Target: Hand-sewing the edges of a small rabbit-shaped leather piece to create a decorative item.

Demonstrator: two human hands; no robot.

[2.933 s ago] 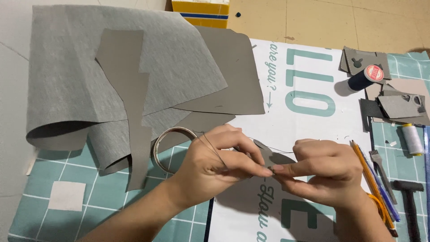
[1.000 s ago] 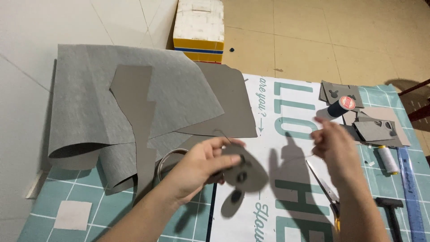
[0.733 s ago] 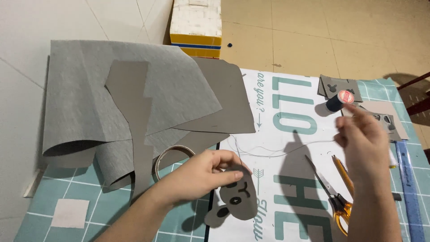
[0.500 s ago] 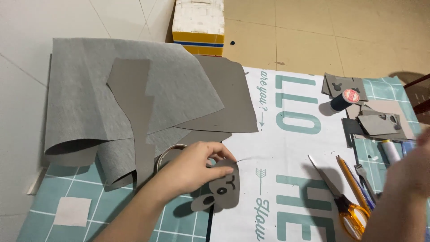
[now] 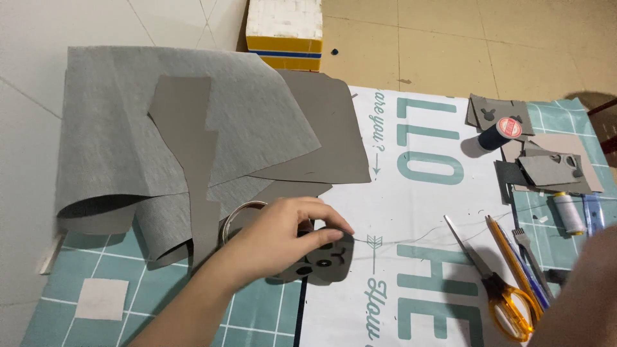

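Note:
My left hand [image 5: 276,238] pinches a small grey felt piece [image 5: 324,263] shaped like an animal face with dark eyes and a nose, holding it just above the mat. A thin thread [image 5: 411,241] runs from the piece towards the right. My right hand [image 5: 578,295] shows only as a blurred shape at the lower right corner, far from the felt piece; its fingers are not visible. A metal ring [image 5: 234,218] lies just behind my left hand.
Large grey felt sheets [image 5: 160,128] cover the left of the teal cutting mat [image 5: 257,315]. Orange-handled scissors [image 5: 495,289], a pencil [image 5: 511,263], a dark thread spool [image 5: 498,133], a white spool [image 5: 567,212] and felt scraps [image 5: 546,170] lie at the right. A white and yellow box [image 5: 286,32] stands behind.
My two hands were together on the felt piece. My right hand has since drawn away to the right, pulling the thread out, and my left hand has lowered the piece towards the mat.

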